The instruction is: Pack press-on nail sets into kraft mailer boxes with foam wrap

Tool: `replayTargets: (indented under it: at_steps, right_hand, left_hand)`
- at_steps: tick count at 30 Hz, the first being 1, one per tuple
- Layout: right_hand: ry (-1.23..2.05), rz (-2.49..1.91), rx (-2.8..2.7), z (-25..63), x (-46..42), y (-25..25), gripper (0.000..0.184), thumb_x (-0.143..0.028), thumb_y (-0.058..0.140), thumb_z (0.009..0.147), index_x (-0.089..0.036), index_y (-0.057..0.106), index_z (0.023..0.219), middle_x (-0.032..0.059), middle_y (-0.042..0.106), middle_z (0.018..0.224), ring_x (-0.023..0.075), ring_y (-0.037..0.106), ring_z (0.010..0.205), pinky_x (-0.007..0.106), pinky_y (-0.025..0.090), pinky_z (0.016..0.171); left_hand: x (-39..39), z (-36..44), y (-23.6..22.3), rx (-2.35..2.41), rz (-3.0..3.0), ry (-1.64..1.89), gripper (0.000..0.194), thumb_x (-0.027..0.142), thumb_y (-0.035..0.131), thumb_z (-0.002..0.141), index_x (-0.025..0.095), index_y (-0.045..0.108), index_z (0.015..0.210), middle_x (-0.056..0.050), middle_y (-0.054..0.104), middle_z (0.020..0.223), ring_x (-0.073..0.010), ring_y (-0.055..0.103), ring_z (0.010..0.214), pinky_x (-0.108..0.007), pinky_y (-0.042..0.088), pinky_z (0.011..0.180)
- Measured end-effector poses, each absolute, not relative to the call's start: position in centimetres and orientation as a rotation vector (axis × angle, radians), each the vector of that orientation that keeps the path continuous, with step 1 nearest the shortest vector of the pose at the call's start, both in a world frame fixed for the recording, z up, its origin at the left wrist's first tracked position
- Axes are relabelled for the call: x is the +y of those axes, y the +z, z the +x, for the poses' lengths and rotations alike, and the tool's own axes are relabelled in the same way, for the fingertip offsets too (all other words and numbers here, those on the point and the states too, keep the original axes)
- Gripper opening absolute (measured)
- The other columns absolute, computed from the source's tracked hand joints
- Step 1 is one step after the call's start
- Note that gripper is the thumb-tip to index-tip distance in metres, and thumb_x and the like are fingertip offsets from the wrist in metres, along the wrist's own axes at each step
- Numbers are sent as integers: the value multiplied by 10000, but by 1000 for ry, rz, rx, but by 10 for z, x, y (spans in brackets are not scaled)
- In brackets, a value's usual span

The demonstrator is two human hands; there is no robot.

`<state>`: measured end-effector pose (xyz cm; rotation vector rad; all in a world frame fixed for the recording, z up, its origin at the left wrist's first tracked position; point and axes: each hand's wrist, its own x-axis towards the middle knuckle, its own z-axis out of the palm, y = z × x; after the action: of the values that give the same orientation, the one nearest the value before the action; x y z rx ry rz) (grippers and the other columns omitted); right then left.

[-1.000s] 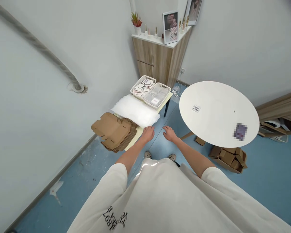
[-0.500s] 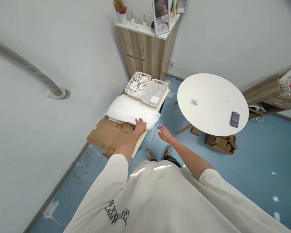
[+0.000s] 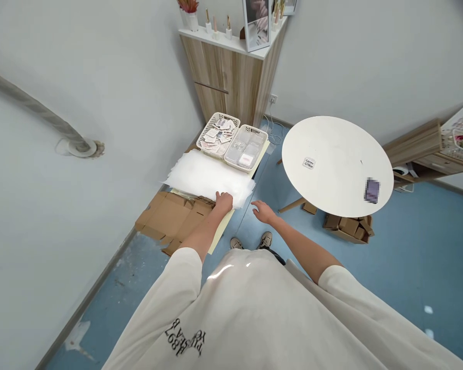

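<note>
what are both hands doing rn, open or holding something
Left hand: fingers bent at the edge of the thin white sheets; whether they grip, can't tell.
Right hand: open, fingers loosely bent, empty.

The cabinet [image 3: 224, 72] is faced in matt, streaked wood grain. Brown, matt cardboard is seen in the flattened boxes [image 3: 173, 216]; the round tabletop [image 3: 332, 169] is finished smooth and white.

White short-sleeved shirt (black lettering), beige shoes [image 3: 266, 239]
</note>
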<state>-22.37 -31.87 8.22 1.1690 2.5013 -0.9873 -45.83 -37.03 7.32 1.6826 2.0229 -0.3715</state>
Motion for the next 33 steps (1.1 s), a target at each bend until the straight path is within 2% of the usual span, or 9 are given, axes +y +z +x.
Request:
replayTargets:
  at_steps: [5,9,13,18,24,27,30,33]
  right_hand:
    - [-1038,1136,2502,-231,-320,85,465,-239,442,990,-185,536,1442,117,556,1451,268,550,1291,376,446,1060]
    - [-1078,1141,2489,-229,-321,85,466,-228,448,978,-179,556,1428,123,588,1421,259,588,1248,373,455,1056]
    - [-1104,1162,2478,-227,-322,83,455,-213,445,971,-164,583,1402,127,607,1403,257,605,1227,369,461,1053]
    - [-1199,1267,2474,-240,-321,81,416,-206,481,952,-187,630,1340,109,646,1352,231,639,1170,343,475,1033]
    - [-1399,1613,2493,-278,-311,80,368,-195,483,905,-207,679,1216,83,661,1279,190,654,1090,332,487,1022]
    - [-1403,1682,2606,-297,-305,76,359,-205,484,878,-209,700,1165,96,643,1282,213,612,1170,373,464,1069]
    - [-1443,1728,2554,-311,-300,69,398,-244,507,868,-204,684,1222,107,631,1337,237,577,1242,406,461,1083]
    - [-1549,1772,2403,-319,-296,60,449,-249,496,874,-190,658,1289,98,657,1334,216,635,1178,385,481,1062]
  left_hand:
    - [-372,-460,69,2001,1657,-425,388,200,483,920,148,632,1274,-207,398,1543,-344,398,1390,-529,257,1136]
    - [-371,-458,65,1992,1632,-432,460,172,467,906,98,575,1347,-245,468,1460,-334,489,1307,-513,315,1101]
    - [-370,-458,70,2040,1651,-300,528,145,433,908,84,482,1430,-236,492,1415,-320,502,1289,-469,349,1083]
    - [-377,-455,80,2083,1742,-122,595,155,408,930,116,373,1522,-205,417,1513,-317,474,1324,-442,338,1101]
    - [-395,-445,81,2023,1836,-110,661,167,387,942,86,254,1585,-209,305,1614,-346,361,1418,-485,269,1142]
    - [-401,-442,79,1999,1833,-114,697,170,376,938,98,197,1608,-201,272,1636,-355,325,1437,-517,250,1150]
    - [-404,-440,77,1983,1845,-117,736,149,382,920,102,154,1618,-198,256,1645,-351,316,1444,-520,242,1154]
    - [-406,-441,77,1958,1873,-99,761,132,390,908,113,132,1623,-190,244,1653,-340,313,1453,-507,240,1158]
